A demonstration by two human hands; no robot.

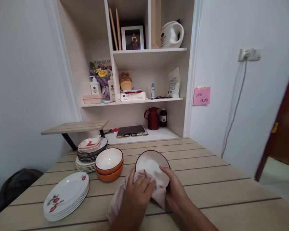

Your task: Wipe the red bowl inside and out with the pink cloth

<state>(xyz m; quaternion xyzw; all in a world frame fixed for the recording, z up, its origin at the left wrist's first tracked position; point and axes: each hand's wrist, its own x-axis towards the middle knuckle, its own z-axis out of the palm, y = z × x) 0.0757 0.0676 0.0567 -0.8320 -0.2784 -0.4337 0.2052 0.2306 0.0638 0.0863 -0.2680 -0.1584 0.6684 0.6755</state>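
Note:
A white bowl (150, 160) with a dark rim is tilted toward me above the front of the table. My right hand (175, 189) grips its right side, thumb over the rim and fingers beneath. My left hand (139, 192) presses a pale pink cloth (119, 199) against the inside of the bowl, fingers bent over the fabric. Part of the cloth hangs down under the bowl. Left of the hands stand two stacked orange bowls (109, 171) with white insides.
A stack of oval flowered plates (67, 195) lies at the left on the wooden table (207, 179). Behind it rises a pile of dark and white plates (92, 154) topped by small heart-patterned dishes. A raised wooden shelf (74, 126) and a red jug (153, 118) are farther back.

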